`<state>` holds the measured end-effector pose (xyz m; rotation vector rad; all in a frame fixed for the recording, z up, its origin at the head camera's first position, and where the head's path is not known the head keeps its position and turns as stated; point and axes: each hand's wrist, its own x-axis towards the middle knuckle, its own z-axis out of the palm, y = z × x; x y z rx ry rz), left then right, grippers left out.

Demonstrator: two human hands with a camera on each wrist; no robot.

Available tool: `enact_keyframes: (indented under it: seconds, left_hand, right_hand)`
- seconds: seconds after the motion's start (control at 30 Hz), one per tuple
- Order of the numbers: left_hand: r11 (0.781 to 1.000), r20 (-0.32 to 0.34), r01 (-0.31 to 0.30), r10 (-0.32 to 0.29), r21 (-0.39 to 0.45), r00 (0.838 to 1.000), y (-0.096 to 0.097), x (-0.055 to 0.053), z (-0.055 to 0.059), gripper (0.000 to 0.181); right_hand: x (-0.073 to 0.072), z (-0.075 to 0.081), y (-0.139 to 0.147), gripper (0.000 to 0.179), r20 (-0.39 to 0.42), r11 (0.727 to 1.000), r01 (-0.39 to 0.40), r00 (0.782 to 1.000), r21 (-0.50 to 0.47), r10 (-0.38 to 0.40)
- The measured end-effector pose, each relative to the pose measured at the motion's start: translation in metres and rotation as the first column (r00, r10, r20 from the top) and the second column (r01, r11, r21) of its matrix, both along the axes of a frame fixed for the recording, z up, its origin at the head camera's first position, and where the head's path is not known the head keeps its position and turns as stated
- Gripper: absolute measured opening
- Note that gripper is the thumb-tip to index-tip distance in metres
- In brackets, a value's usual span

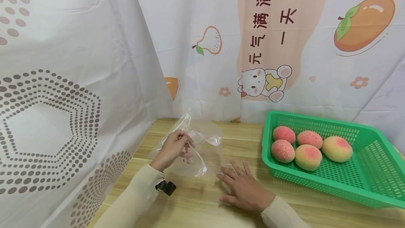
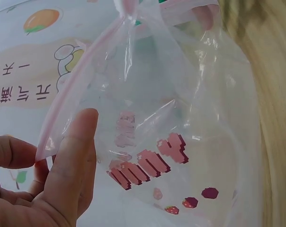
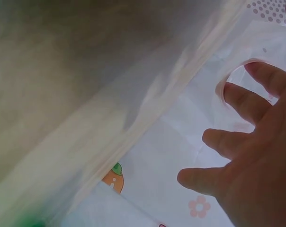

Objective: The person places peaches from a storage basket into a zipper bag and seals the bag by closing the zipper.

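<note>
A clear plastic bag (image 1: pixel 190 169) with a pink rim (image 2: pixel 81 78) stands partly opened over the table. My left hand (image 1: pixel 172 150) pinches that rim between thumb and fingers. In the left wrist view the bag's front carries pink block lettering (image 2: pixel 150 165) and small strawberry prints (image 2: pixel 190 202). To the right, my right hand (image 1: pixel 242 187) has its fingers spread and fairly straight, close to the bag's right side. Two of its fingertips (image 3: pixel 235 94) reach the pink rim in the right wrist view.
A green plastic basket (image 1: pixel 316 184) at the right holds several peach-like fruits (image 1: pixel 308 157), some red-pink and some yellow. Printed cloth (image 1: pixel 202 90) hangs behind the wooden table (image 1: pixel 190 207) and along its left side. A black strap (image 1: pixel 166 187) sits at the left wrist.
</note>
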<state>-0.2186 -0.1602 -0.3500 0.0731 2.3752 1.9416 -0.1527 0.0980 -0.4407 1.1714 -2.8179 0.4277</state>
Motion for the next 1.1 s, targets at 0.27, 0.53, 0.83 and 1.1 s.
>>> enact_keyframes:
  seconds: [0.27,0.53,0.83,1.1]
  left_hand:
    - [0.999,0.013,-0.033,0.033,-0.003,0.999,-0.009,-0.001,0.006,0.015]
    - [0.999,-0.004,-0.052,0.052,-0.011,0.999,-0.014,-0.003,0.008,0.018]
    - [0.998,-0.038,-0.045,0.043,-0.046,0.998,-0.018,0.0,0.014,0.021]
    - [0.998,-0.035,-0.057,0.056,-0.037,0.998,-0.02,-0.001,0.014,0.022]
  right_hand:
    - [-0.002,0.002,0.003,0.07,0.053,1.0,0.019,0.998,-0.015,-0.019]
    - [-0.004,0.002,0.006,0.068,0.065,0.999,0.02,0.998,-0.046,-0.017]
    - [-0.006,0.003,0.012,0.057,0.022,0.995,0.018,1.0,-0.099,-0.016]
    - [-0.007,0.007,0.017,0.057,-0.041,0.996,0.037,0.998,-0.083,-0.041]
